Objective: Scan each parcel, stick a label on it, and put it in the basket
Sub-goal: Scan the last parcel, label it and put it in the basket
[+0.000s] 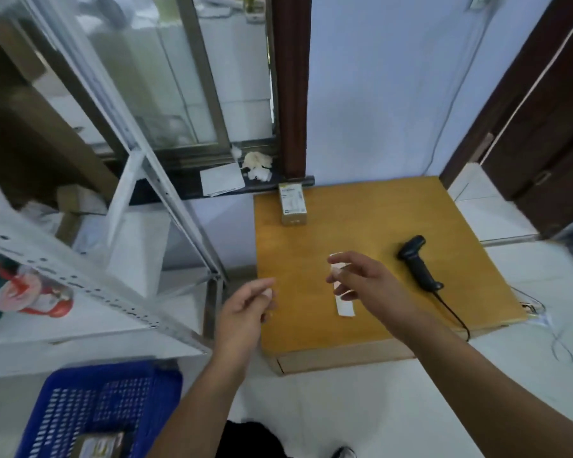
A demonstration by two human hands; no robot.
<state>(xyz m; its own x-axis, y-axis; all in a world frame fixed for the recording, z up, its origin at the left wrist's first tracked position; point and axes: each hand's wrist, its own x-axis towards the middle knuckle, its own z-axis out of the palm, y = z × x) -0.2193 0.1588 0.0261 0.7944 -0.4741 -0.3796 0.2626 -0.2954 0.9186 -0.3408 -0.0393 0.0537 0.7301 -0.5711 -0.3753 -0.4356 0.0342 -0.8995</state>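
A small cardboard parcel (292, 203) with a white label stands at the far left edge of the low wooden table (377, 226). A black handheld scanner (417, 262) lies on the table's right side, its cable trailing off the front. A white label strip (344, 304) lies mid-table, partly under my right hand (361, 279), which hovers over it with fingers spread. My left hand (245, 312) hangs empty and half curled at the table's left edge. A blue basket (90, 404) sits on the floor at lower left with a parcel (100, 446) inside.
A white metal rack (90, 279) fills the left side, holding a red-and-white cup (30, 295) and boxes. A window sill behind it carries papers (220, 178) and crumpled tissue. Dark wooden doors stand at right. The floor is white tile.
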